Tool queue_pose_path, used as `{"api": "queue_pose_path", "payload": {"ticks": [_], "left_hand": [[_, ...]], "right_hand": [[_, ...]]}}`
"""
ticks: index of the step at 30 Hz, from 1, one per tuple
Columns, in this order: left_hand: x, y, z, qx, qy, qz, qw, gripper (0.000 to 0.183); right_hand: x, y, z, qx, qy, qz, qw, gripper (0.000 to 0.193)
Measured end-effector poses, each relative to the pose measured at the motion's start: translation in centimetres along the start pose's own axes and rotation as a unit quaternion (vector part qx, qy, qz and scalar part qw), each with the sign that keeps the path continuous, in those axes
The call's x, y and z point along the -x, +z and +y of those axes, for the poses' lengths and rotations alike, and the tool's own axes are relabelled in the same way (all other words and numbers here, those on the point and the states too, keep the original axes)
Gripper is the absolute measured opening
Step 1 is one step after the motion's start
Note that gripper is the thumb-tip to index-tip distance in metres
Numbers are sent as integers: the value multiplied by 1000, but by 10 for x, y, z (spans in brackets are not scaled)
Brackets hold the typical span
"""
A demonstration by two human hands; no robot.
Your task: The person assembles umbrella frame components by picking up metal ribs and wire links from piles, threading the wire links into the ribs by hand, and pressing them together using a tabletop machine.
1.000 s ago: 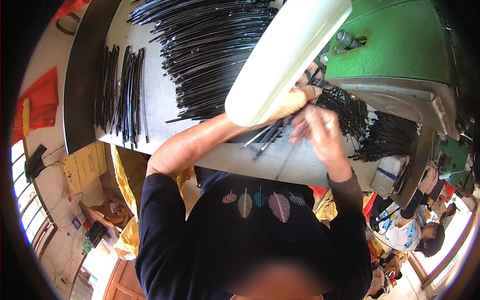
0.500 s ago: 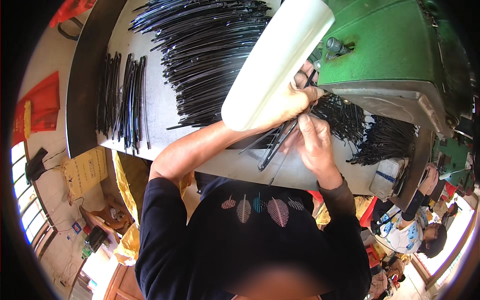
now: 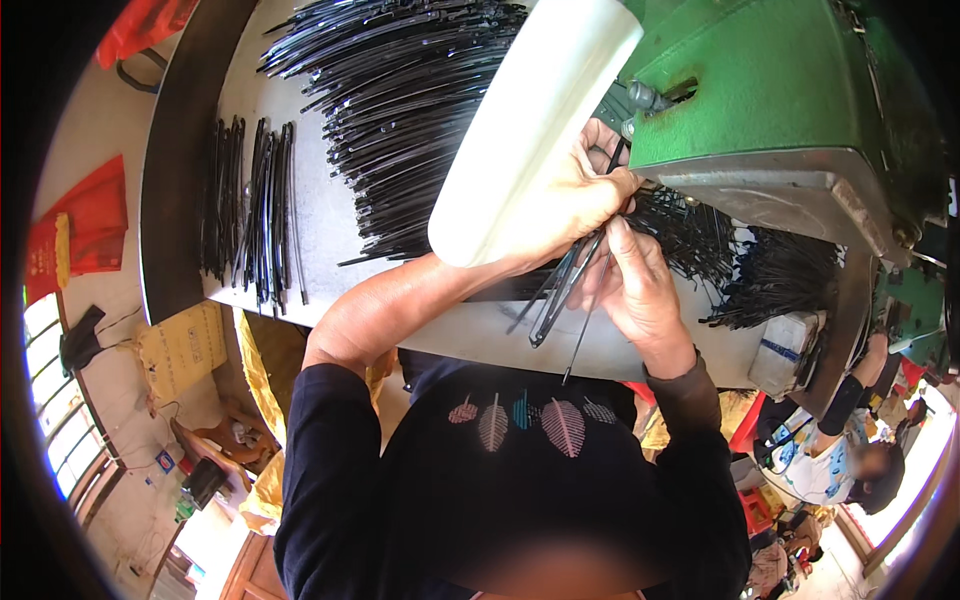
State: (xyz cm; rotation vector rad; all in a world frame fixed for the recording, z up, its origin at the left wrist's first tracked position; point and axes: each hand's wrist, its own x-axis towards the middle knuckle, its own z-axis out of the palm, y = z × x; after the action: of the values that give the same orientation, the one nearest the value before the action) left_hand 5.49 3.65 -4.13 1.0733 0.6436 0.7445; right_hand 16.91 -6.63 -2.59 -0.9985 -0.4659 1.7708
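My left hand (image 3: 585,200) is closed on a small bunch of thin black rods (image 3: 560,290) beside the green machine (image 3: 750,90). The bunch slants down toward my body, its lower ends fanned apart. Just below, my right hand (image 3: 645,285) pinches one thin rod (image 3: 580,340) between thumb and fingers, apart from the others. A long white cover (image 3: 535,130) hides part of my left wrist and hand. The rods' upper ends reach the machine's near edge, where I cannot make out their contact.
A large pile of black rods (image 3: 410,130) covers the metal table (image 3: 325,285). Smaller bundles (image 3: 265,215) lie at its left. More tangled black pieces (image 3: 775,275) sit under the machine at right, near a grey box (image 3: 787,350). Another person (image 3: 840,465) is at far right.
The single rod at my right hand has come lower, toward my body, and stands steeper. My hands stay close together by the machine. The whole view has shifted slightly.
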Motion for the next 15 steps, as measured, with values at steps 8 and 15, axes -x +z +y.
{"api": "queue_pose_path", "payload": {"ticks": [8,15], "left_hand": [[4,19,28,-29,-56,53,997,9],[8,6,42,-72,-45,-5,996,12]], "right_hand": [[-10,10,17,9,-37,65,997,35],[4,17,22,320,-123,27,939,20]]}}
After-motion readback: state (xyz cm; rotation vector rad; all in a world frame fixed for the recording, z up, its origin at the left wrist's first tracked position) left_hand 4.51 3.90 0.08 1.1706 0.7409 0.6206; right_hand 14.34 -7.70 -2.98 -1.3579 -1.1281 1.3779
